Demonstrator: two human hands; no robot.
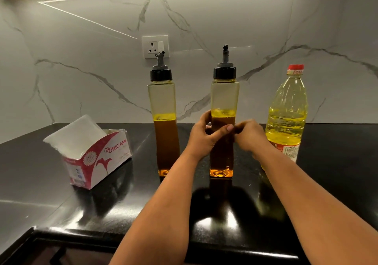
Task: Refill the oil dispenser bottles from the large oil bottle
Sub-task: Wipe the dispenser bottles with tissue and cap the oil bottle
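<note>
Black glossy table (51, 209), marble wall behind. Left of the hands: tissue box (98, 158), first dispenser bottle (163, 121); left hand (204, 136) and right hand (250, 135) both grip the second dispenser bottle (224, 97) mid-body. Right of the hands: large oil bottle (288, 119), capped, likely heavy and slippery; grasp at its waist.

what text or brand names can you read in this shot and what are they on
"ORIGAMI": white letters on the red side of the tissue box on the counter.
"Fortu": red letters on the neck band of the large oil bottle; the word is cut off by the bottle's curve.
Small print on the tissue box's round seal and end panel: too small to read.
Lower label of the large oil bottle: too blurred to read.
The two dispenser bottles carry no text.
</note>
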